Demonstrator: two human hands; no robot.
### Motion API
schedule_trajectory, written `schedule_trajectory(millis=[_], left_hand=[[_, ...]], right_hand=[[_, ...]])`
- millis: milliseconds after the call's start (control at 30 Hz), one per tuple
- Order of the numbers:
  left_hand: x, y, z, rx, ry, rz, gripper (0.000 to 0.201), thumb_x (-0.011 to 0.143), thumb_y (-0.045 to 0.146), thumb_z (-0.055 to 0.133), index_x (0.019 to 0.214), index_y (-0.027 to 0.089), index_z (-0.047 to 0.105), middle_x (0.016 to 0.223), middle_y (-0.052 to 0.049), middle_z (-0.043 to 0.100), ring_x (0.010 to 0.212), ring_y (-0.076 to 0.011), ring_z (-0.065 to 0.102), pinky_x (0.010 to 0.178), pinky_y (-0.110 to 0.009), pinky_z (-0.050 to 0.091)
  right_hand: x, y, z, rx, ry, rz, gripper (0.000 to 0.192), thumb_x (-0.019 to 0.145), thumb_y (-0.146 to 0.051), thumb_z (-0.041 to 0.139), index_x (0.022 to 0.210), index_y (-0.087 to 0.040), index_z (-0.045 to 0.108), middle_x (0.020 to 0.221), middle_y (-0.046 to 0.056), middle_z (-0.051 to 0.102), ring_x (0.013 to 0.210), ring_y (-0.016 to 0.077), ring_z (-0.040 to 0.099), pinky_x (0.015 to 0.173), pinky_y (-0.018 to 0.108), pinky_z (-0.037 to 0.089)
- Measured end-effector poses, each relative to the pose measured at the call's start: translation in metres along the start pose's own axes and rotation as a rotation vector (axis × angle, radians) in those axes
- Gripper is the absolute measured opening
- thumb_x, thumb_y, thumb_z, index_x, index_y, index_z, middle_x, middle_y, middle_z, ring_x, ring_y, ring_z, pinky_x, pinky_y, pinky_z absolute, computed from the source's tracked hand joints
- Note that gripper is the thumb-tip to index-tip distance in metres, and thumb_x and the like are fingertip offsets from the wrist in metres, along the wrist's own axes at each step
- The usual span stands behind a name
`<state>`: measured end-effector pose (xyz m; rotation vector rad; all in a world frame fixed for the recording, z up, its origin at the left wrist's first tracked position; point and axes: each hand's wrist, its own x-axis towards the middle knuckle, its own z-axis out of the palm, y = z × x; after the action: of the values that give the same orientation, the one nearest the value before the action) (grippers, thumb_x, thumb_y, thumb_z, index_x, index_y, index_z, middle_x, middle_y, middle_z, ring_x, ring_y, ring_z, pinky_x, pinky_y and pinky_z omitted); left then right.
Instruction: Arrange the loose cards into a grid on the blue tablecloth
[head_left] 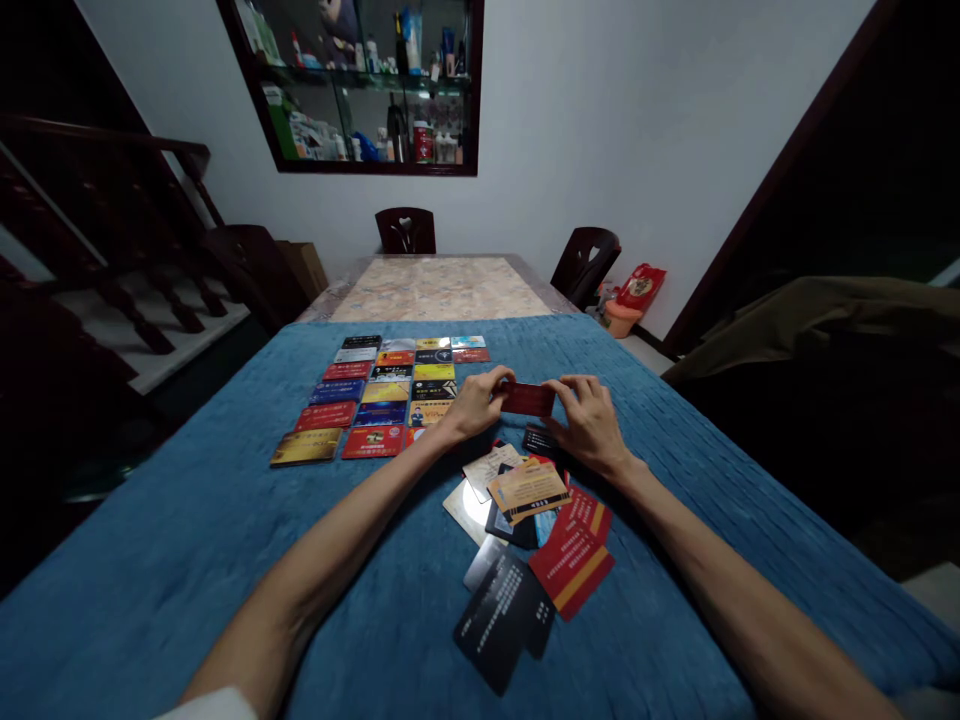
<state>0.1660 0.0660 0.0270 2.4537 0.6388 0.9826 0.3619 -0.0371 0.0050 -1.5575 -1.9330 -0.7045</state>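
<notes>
A dark red card (528, 400) is held up between both hands above the blue cloth. My left hand (480, 402) pinches its left end, and my right hand (589, 420) grips its right end. Below them lies a loose, overlapping pile of cards: an orange-yellow card (529, 488) on top, red cards (574, 565) to the right, a black card (499, 620) nearest me. To the left, several cards are laid face up in columns, with a gold card (306, 447) and a red card (373, 441) in the front row. My left wrist hides part of the columns' right side.
The blue cloth (225, 520) covers the near part of the table; a patterned tabletop (442, 285) shows beyond. Dark wooden chairs (406, 232) stand around the far end. A shelf cabinet (375, 168) is set in the wall. Dark clothing or fabric (825, 340) hangs at the right.
</notes>
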Motion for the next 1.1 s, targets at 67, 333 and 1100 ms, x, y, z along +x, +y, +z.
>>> schedule_trajectory(millis=[67, 333, 1100], left_hand=[[-0.001, 0.001, -0.001, 0.021, -0.009, 0.021, 0.028, 0.081, 0.008, 0.052, 0.106, 0.016, 0.062, 0.094, -0.004, 0.07, 0.083, -0.0165, 0.065, 0.079, -0.028, 0.05], [-0.009, 0.001, -0.003, 0.116, -0.003, 0.108, 0.041, 0.079, 0.005, 0.055, 0.119, 0.015, 0.056, 0.112, -0.011, 0.066, 0.103, -0.0221, 0.062, 0.095, -0.038, 0.051], [-0.082, -0.003, -0.07, 0.252, -0.123, 0.006, 0.05, 0.076, 0.003, 0.051, 0.126, 0.013, 0.049, 0.112, -0.011, 0.057, 0.104, -0.0235, 0.057, 0.094, -0.038, 0.051]], right_hand=[[0.0, 0.0, -0.001, 0.011, 0.001, -0.002, 0.039, 0.086, -0.027, 0.058, 0.124, -0.017, 0.057, 0.114, 0.016, 0.059, 0.106, 0.0318, 0.048, 0.084, 0.042, 0.04], [0.001, -0.001, -0.007, 0.037, -0.012, -0.011, 0.043, 0.086, -0.033, 0.059, 0.126, -0.017, 0.056, 0.115, 0.016, 0.058, 0.107, 0.0328, 0.048, 0.085, 0.043, 0.04], [0.023, -0.059, -0.005, 0.233, -0.139, -0.205, 0.042, 0.09, -0.045, 0.054, 0.12, -0.017, 0.059, 0.11, 0.013, 0.06, 0.098, 0.0278, 0.05, 0.08, 0.039, 0.039]])
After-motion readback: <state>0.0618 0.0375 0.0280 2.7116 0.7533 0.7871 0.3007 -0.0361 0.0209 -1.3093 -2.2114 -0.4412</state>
